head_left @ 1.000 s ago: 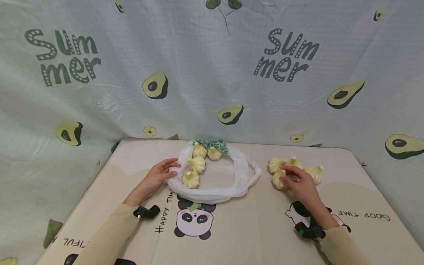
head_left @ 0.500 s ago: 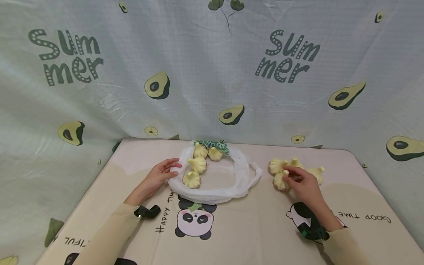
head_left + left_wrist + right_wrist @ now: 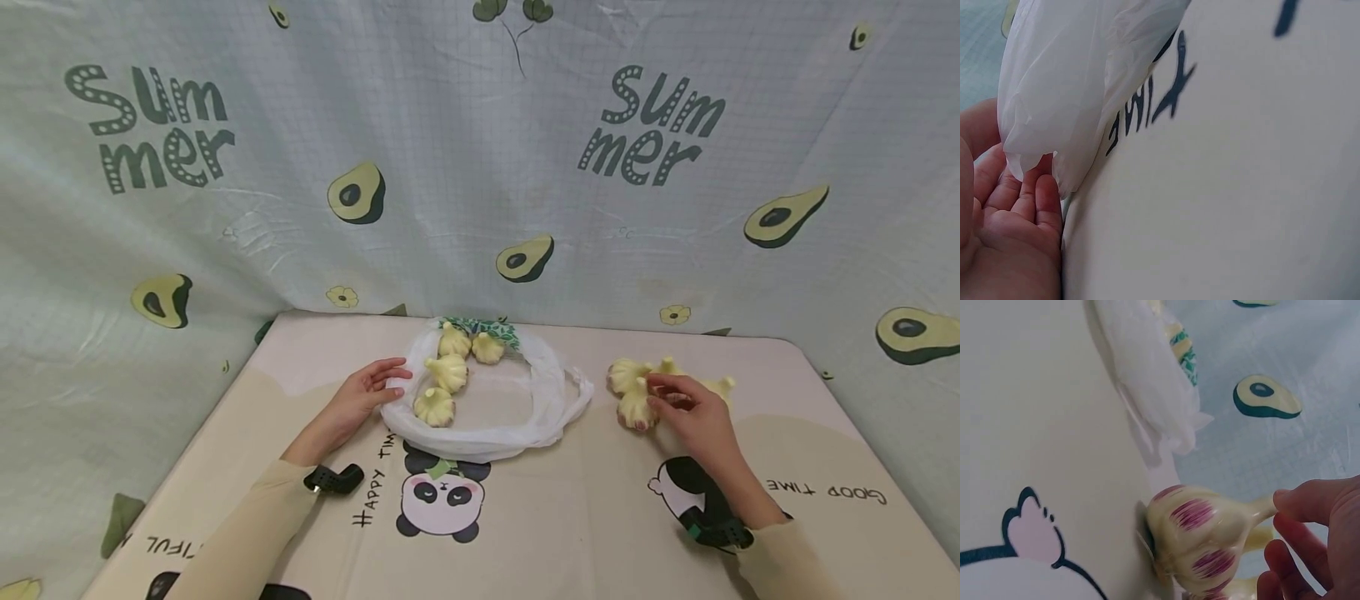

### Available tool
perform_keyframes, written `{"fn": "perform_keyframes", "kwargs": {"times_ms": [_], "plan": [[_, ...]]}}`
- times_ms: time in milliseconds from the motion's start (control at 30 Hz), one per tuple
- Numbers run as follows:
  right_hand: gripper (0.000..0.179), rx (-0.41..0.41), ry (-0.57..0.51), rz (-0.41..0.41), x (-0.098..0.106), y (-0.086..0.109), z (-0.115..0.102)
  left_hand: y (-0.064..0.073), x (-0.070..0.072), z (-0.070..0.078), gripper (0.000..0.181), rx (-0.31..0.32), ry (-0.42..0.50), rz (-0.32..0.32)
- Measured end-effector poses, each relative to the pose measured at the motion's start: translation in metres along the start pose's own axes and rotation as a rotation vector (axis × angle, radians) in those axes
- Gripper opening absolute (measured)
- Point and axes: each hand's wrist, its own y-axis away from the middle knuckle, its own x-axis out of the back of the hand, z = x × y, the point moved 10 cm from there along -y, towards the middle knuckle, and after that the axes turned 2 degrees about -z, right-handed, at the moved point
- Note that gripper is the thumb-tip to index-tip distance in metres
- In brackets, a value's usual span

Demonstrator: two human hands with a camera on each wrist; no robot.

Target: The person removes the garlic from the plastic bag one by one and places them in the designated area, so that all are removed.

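Head view: white plastic bag (image 3: pixel 480 443), mouth spread wide, flat on beige tablecloth (image 3: pixel 555 517); inside, four bagged bulbs (image 3: pixel 450 373) of garlic in a curved row from its 8 to its 12 o'clock. Left hand (image 3: pixel 367 390) at the bag's 9 o'clock: rests against the outer rim, fingers relaxed, thumb apart from them. Right hand (image 3: pixel 693 412) beyond the bag's 3 o'clock: pinches a single garlic bulb (image 3: pixel 636 410), upright, stem up. Around that bulb, three loose bulbs (image 3: pixel 626 377) at 12, 1 and between 2 and 3 o'clock, the farthest partly behind the right hand. Panda print (image 3: pixel 440 500) just outside the bag's 7 o'clock. Left wrist view: bag at 10 o'clock, left hand at 8, palm in sight, fingers slightly bent; fingertips under the plastic edge, exact contact there impossible to tell. Right wrist view: bag at 12 o'clock, purple-streaked bulb between 5 and 6, right hand at 4; stem tip narrowly held between thumb and forefinger. Contact between bulb base and tablecloth: cannot tell.
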Motion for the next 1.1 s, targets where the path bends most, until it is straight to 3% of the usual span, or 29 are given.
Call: {"fn": "perform_keyframes", "kwargs": {"times_ms": [233, 433, 600, 867, 1100], "plan": [[0.029, 0.028, -0.045, -0.001, -0.001, -0.005, -0.014, 0.001, -0.001, 0.001, 0.058, -0.001, -0.001, -0.012], [0.030, 0.031, -0.070, -0.029, -0.015, -0.011, -0.025, 0.000, -0.001, 0.000, 0.058, -0.004, -0.002, -0.013], [0.030, 0.033, -0.057, -0.073, -0.038, -0.016, -0.032, 0.000, -0.002, -0.001, 0.058, -0.003, -0.005, -0.015], [0.028, 0.118, -0.116, -0.146, -0.080, -0.029, -0.057, -0.002, 0.001, -0.001, 0.056, -0.011, 0.006, -0.005], [0.025, 0.116, -0.150, -0.233, -0.117, -0.044, -0.075, -0.002, 0.001, -0.002, 0.056, -0.014, 0.007, -0.001]]}}
